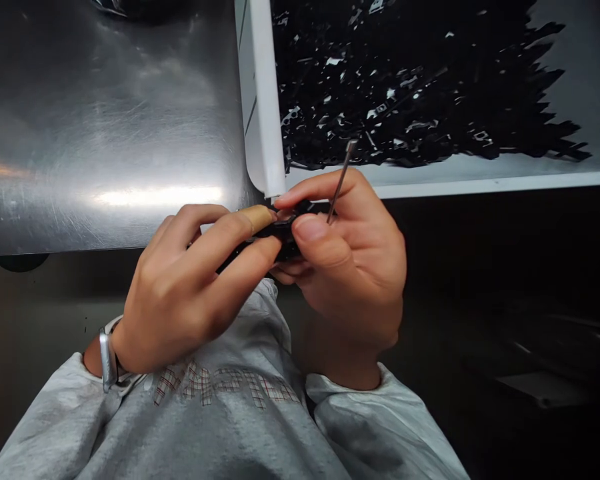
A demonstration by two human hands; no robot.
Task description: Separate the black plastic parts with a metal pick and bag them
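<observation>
We're right on a small black plastic part [285,233], pinched at the centre of our view, and it's so buried in fingers that we can't make out its shape. The left hand [190,287] reaches in from 8 o'clock, fingers curled closed on the part, with a tan finger cot [257,217] on the index fingertip. The right hand [350,267] closes on it from 4 o'clock, thumb pressing in, and a thin steel pin [343,177] rises toward 1 o'clock from those fingers, its lower end lost behind them. Out at 1 o'clock we've got a white bin [267,100] heaped with black plastic pieces, too jumbled to pick apart. At 10 o'clock sits a scuffed stainless steel table [105,133]. Down at 7 o'clock, a watch [109,360] on the left wrist, then a grey sweatshirt [220,433] at 6 o'clock. A dark surface [505,267] at 3 o'clock is too dim to read.
</observation>
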